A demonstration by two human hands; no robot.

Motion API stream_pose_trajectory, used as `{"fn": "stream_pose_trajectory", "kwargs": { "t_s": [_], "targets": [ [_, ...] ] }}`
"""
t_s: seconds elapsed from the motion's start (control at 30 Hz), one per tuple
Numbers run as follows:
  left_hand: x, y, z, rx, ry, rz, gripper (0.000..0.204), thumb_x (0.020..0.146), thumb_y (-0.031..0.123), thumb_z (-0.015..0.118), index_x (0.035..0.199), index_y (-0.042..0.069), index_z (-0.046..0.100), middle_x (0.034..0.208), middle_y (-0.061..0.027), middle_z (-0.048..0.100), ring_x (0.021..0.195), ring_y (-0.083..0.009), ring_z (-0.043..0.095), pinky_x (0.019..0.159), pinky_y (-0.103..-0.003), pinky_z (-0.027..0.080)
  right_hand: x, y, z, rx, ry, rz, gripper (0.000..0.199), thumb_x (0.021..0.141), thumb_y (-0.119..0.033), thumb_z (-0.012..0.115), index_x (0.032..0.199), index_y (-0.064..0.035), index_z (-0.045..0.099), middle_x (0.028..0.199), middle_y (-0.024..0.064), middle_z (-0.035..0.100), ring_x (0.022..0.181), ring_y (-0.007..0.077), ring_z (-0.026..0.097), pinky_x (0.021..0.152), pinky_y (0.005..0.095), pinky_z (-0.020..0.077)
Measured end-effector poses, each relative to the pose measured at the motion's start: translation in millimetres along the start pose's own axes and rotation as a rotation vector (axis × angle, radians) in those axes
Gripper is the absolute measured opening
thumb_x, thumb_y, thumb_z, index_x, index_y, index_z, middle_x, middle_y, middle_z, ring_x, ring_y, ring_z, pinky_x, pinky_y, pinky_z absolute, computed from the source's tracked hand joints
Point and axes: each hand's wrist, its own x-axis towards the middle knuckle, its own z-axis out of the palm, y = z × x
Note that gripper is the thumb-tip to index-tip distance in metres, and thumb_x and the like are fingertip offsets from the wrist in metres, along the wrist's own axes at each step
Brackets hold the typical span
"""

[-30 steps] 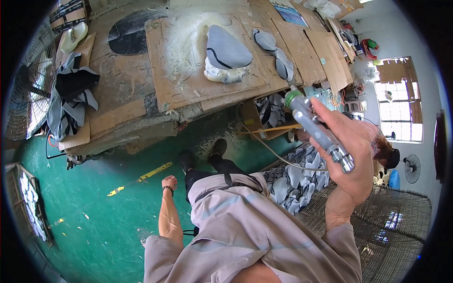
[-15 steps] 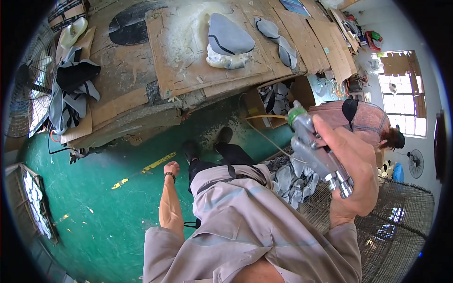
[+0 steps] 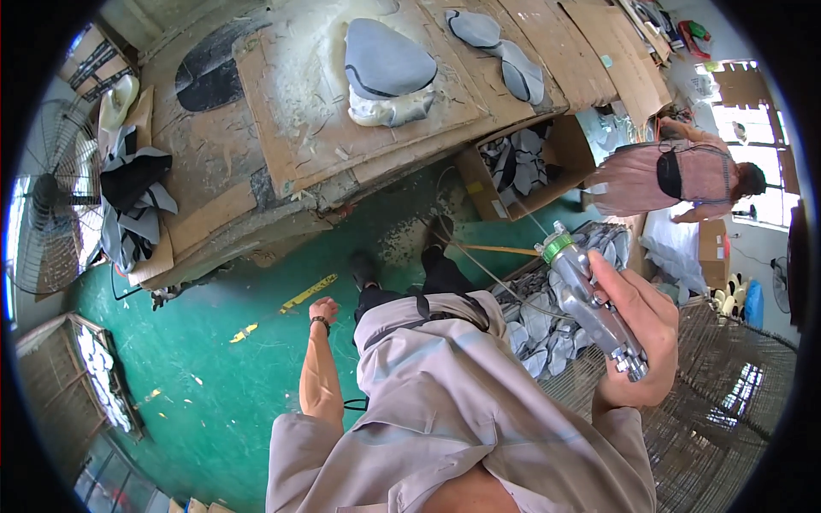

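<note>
My right hand [image 3: 641, 338] grasps the spray gun [image 3: 600, 325], its long axis running forward-left to the green-ringed nozzle [image 3: 558, 247]; the pale grey pad [image 3: 389, 58] lies forward-left on the desk [image 3: 209, 154], well apart; my left hand [image 3: 323, 309] hangs farther from the spray gun, finger closure indistinct

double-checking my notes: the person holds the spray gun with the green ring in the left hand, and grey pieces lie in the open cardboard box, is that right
Wrong hand: the head view shows the spray gun with the green ring in the right hand. Grey pieces do lie in the open cardboard box.
</note>
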Motion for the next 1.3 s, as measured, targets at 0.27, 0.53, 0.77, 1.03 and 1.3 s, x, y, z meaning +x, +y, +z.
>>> {"fn": "stream_pose_trajectory", "kwargs": {
  "t_s": [0.27,0.53,0.77,1.03,1.3],
  "targets": [
    [-57.7,125.7,72.2,0.069,0.248,0.665,0.028,0.093,0.020,0.071,0.118,0.008,0.072,0.093,-0.0044,0.073,0.081,-0.0112,0.067,0.066,-0.028,0.053,-13.7,124.9,-37.0,0.218,0.145,0.185,0.052,0.076,-0.009,0.069,0.127,0.0022,0.068,0.084,0.0138,0.066,0.072,0.0221,0.064,0.068,0.0317,0.0497],
    [-231.0,450.4,227.9,0.614,0.625,1.457,0.042,0.086,0.011,0.070,0.127,0.011,0.068,0.122,-0.0149,0.064,0.116,-0.0344,0.058,0.101,-0.045,0.045,-23.3,278.7,-73.7,0.443,0.188,0.305,0.058,0.074,-0.026,0.065,0.122,0.0044,0.071,0.088,0.0144,0.067,0.076,0.0226,0.063,0.073,0.0296,0.0474],
    [-252.6,510.7,311.5,1.143,0.722,1.325,0.056,0.079,0.013,0.075,0.134,0.016,0.064,0.138,-0.0155,0.049,0.132,-0.0354,0.043,0.109,-0.051,0.035,-14.8,373.0,-92.3,0.555,0.149,0.162,0.077,0.070,-0.048,0.061,0.119,0.0099,0.069,0.073,0.0136,0.062,0.063,0.0206,0.060,0.060,0.0309,0.0430],
    [-247.9,491.2,332.6,1.120,0.754,1.257,0.061,0.077,0.015,0.077,0.136,0.015,0.061,0.140,-0.0167,0.045,0.137,-0.0387,0.038,0.111,-0.053,0.033,17.0,383.1,-104.6,0.473,0.133,0.501,0.076,0.083,-0.063,0.051,0.117,0.0007,0.075,0.090,0.0123,0.069,0.082,0.0208,0.065,0.077,0.0323,0.0477],
    [-249.9,482.4,327.8,0.947,0.712,1.305,0.059,0.077,0.011,0.075,0.134,0.010,0.061,0.142,-0.0189,0.042,0.140,-0.0433,0.035,0.111,-0.055,0.032,63.2,341.2,-107.9,0.440,0.195,0.352,0.062,0.080,-0.045,0.058,0.118,0.0025,0.074,0.090,0.0134,0.070,0.082,0.0208,0.064,0.078,0.0307,0.0470]
  ]
}}
